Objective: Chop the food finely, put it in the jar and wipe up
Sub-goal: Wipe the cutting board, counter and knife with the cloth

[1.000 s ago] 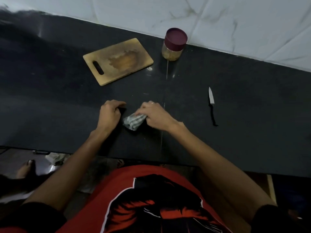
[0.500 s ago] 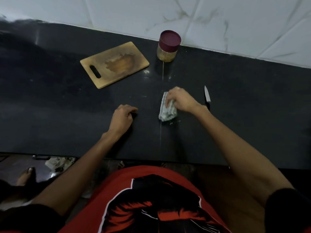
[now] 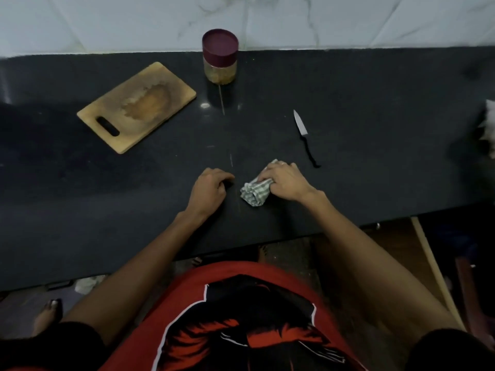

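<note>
The person in the red printed shirt (image 3: pixel 241 317) is standing at the near edge of the dark worktop (image 3: pixel 80 196), both forearms reaching over it. The left hand (image 3: pixel 209 190) is resting on the surface with its fingers curled in, loosely closed, gripping nothing. Just beside it, the right hand (image 3: pixel 285 180) is pressing down on a crumpled striped cloth (image 3: pixel 253 194), fingers bent and clamped over its upper part. Farther in, a small knife (image 3: pixel 305 136) is lying flat, tip pointing away, apart from the cloth. To the left, the wooden chopping board (image 3: pixel 136 107) is lying stained and bare. At the back, against the marbled wall (image 3: pixel 321 20), the jar (image 3: pixel 220 60) is standing upright, maroon lid on, holding the chopped food.
</note>
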